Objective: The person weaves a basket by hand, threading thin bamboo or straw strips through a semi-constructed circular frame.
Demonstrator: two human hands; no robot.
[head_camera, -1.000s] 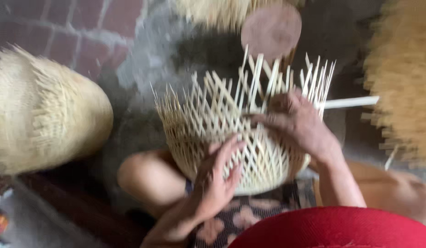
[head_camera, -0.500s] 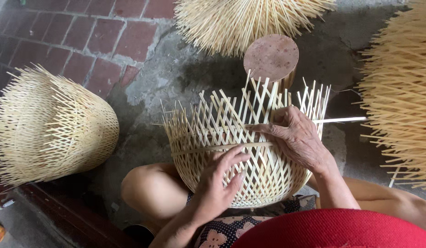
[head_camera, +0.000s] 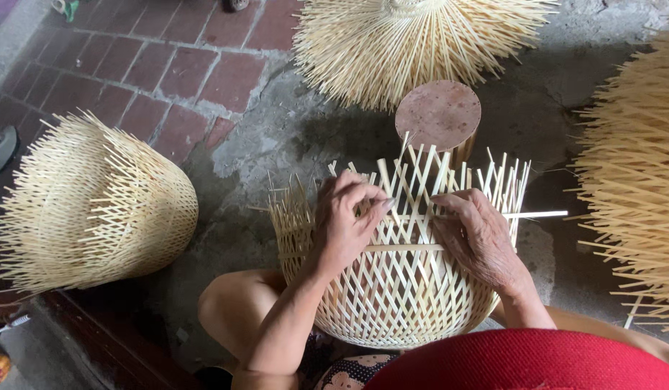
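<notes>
A half-woven bamboo basket [head_camera: 392,289] rests against my knees, its loose strips sticking up toward the top of the view. My left hand [head_camera: 346,220] has its fingers curled over the upright strips near the open weave, pinching them. My right hand [head_camera: 479,238] presses flat on the weave at the right, fingertips on a thin horizontal bamboo strip [head_camera: 536,214] that pokes out to the right. A second horizontal strip runs across the basket between the two hands.
A woven bamboo basket [head_camera: 89,209] lies on its side at the left. Bundles of splayed bamboo strips sit at the top [head_camera: 421,36] and right [head_camera: 637,180]. A round wooden block [head_camera: 438,115] stands behind the basket. The floor is brick and concrete.
My left hand has climbed from the basket's lower side up to the upright strips at the top. My right hand stays on the weave. The view has steadied and widened.
</notes>
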